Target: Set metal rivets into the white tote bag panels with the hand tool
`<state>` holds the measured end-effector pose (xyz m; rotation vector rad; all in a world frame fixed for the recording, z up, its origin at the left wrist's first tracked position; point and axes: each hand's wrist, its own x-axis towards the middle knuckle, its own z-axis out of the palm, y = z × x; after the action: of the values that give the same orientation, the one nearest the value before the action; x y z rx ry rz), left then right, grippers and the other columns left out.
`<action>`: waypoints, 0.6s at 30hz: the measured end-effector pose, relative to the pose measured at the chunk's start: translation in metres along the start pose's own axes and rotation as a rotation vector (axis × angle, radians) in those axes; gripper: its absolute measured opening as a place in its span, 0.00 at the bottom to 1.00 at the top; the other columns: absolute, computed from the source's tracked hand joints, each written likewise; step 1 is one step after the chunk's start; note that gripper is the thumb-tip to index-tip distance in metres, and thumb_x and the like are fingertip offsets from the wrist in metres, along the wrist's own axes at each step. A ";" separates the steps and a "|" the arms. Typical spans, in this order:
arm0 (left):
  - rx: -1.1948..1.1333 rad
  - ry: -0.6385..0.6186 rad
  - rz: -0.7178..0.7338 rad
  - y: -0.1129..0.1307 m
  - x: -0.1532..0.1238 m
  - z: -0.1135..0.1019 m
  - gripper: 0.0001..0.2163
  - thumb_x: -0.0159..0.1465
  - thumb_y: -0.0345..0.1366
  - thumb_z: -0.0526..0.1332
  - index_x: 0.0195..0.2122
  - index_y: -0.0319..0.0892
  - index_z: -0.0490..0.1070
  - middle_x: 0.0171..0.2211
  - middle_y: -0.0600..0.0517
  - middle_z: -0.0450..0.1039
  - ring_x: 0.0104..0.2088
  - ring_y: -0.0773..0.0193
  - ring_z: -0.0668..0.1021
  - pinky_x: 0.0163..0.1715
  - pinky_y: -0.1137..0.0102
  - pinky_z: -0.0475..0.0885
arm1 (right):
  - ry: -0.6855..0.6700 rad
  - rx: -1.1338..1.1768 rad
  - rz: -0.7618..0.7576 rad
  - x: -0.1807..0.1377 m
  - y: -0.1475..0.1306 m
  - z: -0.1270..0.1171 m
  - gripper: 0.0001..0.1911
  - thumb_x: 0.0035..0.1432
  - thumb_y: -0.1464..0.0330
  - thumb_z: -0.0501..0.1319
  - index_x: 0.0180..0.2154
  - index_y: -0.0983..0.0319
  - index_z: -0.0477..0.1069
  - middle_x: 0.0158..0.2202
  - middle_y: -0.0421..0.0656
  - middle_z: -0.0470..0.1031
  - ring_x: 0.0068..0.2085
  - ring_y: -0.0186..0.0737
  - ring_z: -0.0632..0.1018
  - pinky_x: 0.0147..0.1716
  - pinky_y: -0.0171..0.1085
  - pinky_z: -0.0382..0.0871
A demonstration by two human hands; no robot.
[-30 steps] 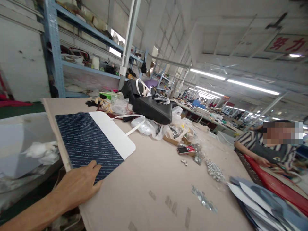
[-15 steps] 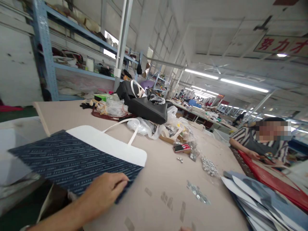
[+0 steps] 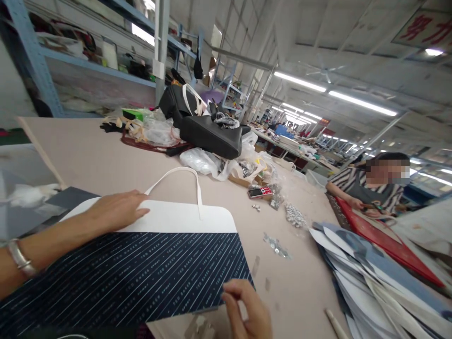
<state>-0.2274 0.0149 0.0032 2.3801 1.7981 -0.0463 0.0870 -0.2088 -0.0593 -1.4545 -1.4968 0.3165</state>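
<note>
A flat paper bag [image 3: 141, 273], navy with thin white stripes, a white top band and a white cord handle [image 3: 183, 181], lies on the beige table [image 3: 88, 155] in front of me. My left hand [image 3: 115, 211] rests flat on the white band, fingers stretched out. My right hand [image 3: 247, 310] pinches the bag's lower right corner between thumb and fingers. A metal bracelet sits on my left wrist.
A stack of flat grey-blue and white bags [image 3: 374, 282] lies at the right. Farther back are a black handbag [image 3: 205, 132], plastic wrappers, a red phone [image 3: 260, 191] and small shiny metal parts [image 3: 294, 216]. Another person [image 3: 367, 188] works on red material at the right. Blue shelving stands behind.
The striped bag has swung round from the table's left edge to lie squarely in front of me. My left hand moved from its dark part to the white band, and my right hand came in.
</note>
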 end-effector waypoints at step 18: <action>-0.078 -0.081 0.184 -0.005 0.063 0.019 0.22 0.66 0.46 0.55 0.55 0.39 0.76 0.59 0.36 0.76 0.53 0.42 0.81 0.52 0.56 0.73 | -0.365 -0.374 -0.368 0.077 0.017 0.103 0.11 0.65 0.81 0.60 0.40 0.58 0.72 0.44 0.44 0.81 0.43 0.46 0.78 0.44 0.43 0.74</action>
<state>-0.2138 0.0734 -0.0240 2.4398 1.5107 -0.0488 0.0349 -0.0937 -0.0870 -1.4132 -2.1736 0.0779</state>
